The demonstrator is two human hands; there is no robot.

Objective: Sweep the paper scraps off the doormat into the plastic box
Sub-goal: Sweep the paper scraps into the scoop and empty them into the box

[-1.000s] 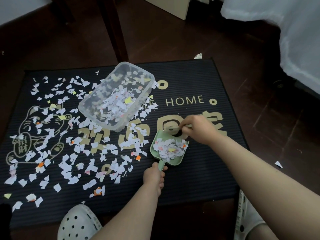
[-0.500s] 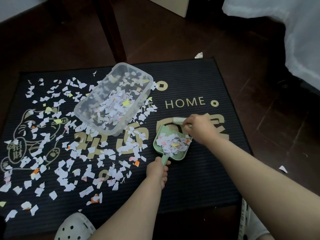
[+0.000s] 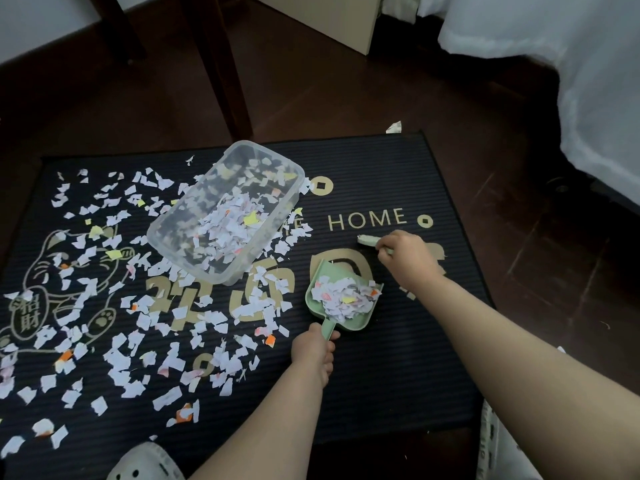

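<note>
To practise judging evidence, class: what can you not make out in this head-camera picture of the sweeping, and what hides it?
All in the head view:
- brush: mostly hidden inside the right hand; only one end shows.
- dustpan handle: largely covered by the left hand.
- doormat gold characters: partly under paper scraps and the plastic box.
- white shoe: cut off by the bottom edge.
</note>
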